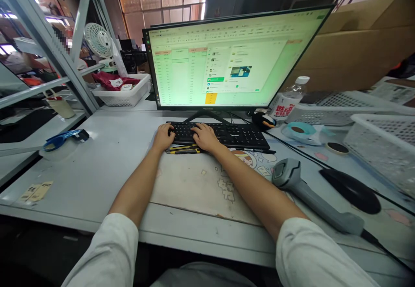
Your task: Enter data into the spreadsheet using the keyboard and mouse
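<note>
A black keyboard lies on the white desk below a wide monitor showing a spreadsheet and a chat window. My left hand rests at the keyboard's left end, fingers spread on the keys. My right hand sits on the keys just right of it, fingers also spread. Neither hand holds anything. A yellow and black utility knife lies on the desk just under my hands, along the keyboard's front edge.
A grey barcode scanner and a black mouse lie to the right. White baskets, a water bottle and tape rolls stand at the right. Blue scissors, a basket and a metal rack are on the left.
</note>
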`<state>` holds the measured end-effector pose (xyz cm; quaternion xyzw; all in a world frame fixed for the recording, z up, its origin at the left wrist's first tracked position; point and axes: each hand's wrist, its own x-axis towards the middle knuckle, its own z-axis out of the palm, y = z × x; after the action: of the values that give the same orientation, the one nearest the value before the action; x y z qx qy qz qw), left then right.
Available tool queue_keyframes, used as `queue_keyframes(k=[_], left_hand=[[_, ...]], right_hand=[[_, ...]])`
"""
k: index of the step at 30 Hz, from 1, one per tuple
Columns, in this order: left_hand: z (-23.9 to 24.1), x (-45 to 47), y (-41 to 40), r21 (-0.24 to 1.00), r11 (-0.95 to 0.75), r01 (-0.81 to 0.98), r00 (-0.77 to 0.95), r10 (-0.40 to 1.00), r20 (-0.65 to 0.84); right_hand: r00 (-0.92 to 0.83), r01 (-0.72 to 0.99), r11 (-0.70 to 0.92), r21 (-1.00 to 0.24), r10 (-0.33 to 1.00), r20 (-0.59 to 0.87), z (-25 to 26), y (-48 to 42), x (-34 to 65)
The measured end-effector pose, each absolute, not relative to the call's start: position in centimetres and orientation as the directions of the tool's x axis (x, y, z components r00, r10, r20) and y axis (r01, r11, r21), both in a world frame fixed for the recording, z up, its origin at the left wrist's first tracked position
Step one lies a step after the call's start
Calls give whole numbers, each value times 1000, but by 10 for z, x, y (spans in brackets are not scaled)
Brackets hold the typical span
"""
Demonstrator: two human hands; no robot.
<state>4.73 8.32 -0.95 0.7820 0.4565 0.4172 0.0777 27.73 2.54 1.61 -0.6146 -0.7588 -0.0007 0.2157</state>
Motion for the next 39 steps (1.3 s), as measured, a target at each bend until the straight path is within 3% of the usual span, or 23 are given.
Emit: queue_keyframes(k=[8,15,39], left_hand=[[-7,47,79,472,-593,652,281,768,576],[-5,50,76,447,-580,681,298,777,555],[-7,48,80,494,-543,679,245,802,544]], right_hand=[[-84,943,198,-268,920,383,14,25,292],[-139,924,274,-265,891,433,12,13,294],[-183,938,258,-231,936,302,17,32,265]])
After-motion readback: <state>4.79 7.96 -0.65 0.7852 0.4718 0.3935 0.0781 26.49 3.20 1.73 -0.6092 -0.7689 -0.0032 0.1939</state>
